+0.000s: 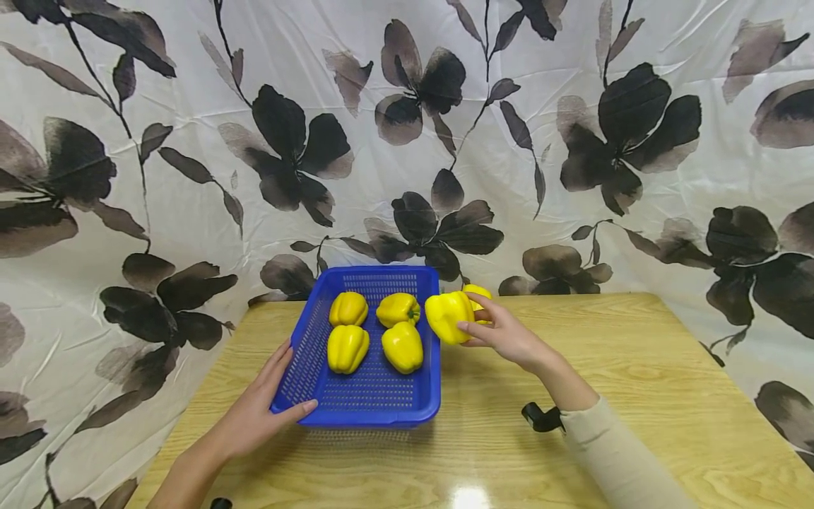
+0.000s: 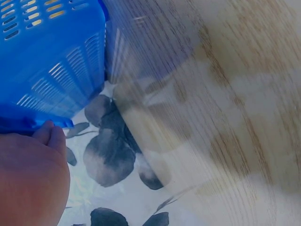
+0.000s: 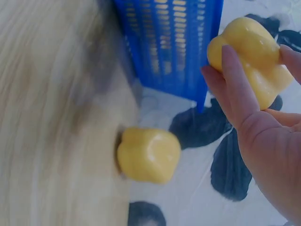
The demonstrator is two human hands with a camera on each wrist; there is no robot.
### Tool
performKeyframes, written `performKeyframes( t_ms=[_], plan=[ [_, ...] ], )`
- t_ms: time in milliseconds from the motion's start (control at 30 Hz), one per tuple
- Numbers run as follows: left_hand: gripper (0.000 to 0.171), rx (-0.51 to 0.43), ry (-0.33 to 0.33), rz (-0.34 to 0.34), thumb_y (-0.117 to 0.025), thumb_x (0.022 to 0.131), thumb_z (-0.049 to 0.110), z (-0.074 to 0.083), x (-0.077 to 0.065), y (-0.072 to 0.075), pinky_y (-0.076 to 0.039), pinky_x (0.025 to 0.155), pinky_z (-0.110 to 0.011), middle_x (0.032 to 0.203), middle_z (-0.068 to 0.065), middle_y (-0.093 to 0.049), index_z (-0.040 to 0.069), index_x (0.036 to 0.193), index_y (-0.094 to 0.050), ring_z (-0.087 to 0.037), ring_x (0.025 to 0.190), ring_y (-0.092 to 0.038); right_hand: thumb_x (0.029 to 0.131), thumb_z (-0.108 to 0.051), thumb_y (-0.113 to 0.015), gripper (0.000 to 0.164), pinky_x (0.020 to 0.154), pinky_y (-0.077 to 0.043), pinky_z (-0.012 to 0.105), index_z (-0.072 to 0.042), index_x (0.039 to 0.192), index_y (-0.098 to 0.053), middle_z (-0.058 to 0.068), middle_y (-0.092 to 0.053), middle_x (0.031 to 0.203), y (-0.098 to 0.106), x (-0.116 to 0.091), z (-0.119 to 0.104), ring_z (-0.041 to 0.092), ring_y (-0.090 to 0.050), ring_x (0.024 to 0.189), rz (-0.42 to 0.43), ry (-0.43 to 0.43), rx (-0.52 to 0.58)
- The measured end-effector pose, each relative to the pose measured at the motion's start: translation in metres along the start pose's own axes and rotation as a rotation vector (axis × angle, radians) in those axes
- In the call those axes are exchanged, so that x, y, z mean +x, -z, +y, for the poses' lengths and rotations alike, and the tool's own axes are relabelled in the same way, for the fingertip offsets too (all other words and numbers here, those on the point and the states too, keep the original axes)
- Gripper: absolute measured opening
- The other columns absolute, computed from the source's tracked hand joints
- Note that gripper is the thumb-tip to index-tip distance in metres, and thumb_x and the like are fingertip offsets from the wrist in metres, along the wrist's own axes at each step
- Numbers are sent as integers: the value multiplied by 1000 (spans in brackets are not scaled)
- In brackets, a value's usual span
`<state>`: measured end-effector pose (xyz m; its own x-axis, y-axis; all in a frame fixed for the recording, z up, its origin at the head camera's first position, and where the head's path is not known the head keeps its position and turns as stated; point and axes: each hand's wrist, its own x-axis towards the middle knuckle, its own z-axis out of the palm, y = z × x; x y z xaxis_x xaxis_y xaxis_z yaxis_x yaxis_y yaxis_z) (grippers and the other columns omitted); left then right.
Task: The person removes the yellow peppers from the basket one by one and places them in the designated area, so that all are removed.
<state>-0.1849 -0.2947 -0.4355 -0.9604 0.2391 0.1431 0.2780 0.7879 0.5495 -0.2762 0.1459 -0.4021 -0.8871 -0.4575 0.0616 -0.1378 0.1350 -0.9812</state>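
A blue plastic basket (image 1: pixel 362 416) with slotted sides holds several yellow bell peppers, among them a front-left pepper (image 1: pixel 347 349) and a front-right pepper (image 1: pixel 403 348). At its left side, my left hand (image 1: pixel 254 416) grips the rim, thumb over the front corner. In the left wrist view, fingertips (image 2: pixel 51 134) hook at the rim. My right hand (image 1: pixel 509 336) holds another yellow bell pepper (image 1: pixel 449 317) between thumb and fingers, level with the basket's right rim. The right wrist view shows this held pepper (image 3: pixel 251 56) close beside the basket wall (image 3: pixel 164 47).
One more yellow bell pepper (image 3: pixel 149 155) stands on the wooden table (image 1: pixel 572 332), right of the basket and partly hidden behind my right hand in the head view. A floral cloth (image 1: pixel 407 162) hangs along the table's back edge. A black wrist mount (image 1: pixel 540 417) juts beside my right forearm.
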Motion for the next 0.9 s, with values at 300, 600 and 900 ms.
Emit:
performKeyframes(
  t_ms=[300,600,900],
  plan=[
    [104,-8,17,-11,-73,91,51,1,0,0,-26,110,-75,172,-9,-5,8,165,-15,-50,151,-19,103,-17,-64,78,93,-58,42,-2,163,-16,36,-45,139,28,-10,17,36,-65,116,21,-22,-5],
    [104,-1,14,-4,-73,91,52,-1,1,-1,-26,110,-75,172,-9,-6,8,165,-15,-50,151,-19,104,-19,-63,79,97,-55,47,0,162,-13,40,-40,143,55,-14,27,40,-62,119,63,-44,-48],
    [103,0,6,5,-74,91,52,-2,0,-2,-26,110,-76,172,-8,-7,8,164,-16,-51,150,-20,104,-19,-62,79,97,-55,46,0,162,-12,41,-39,144,78,-19,36,39,-62,118,114,-73,-62]
  ],
)
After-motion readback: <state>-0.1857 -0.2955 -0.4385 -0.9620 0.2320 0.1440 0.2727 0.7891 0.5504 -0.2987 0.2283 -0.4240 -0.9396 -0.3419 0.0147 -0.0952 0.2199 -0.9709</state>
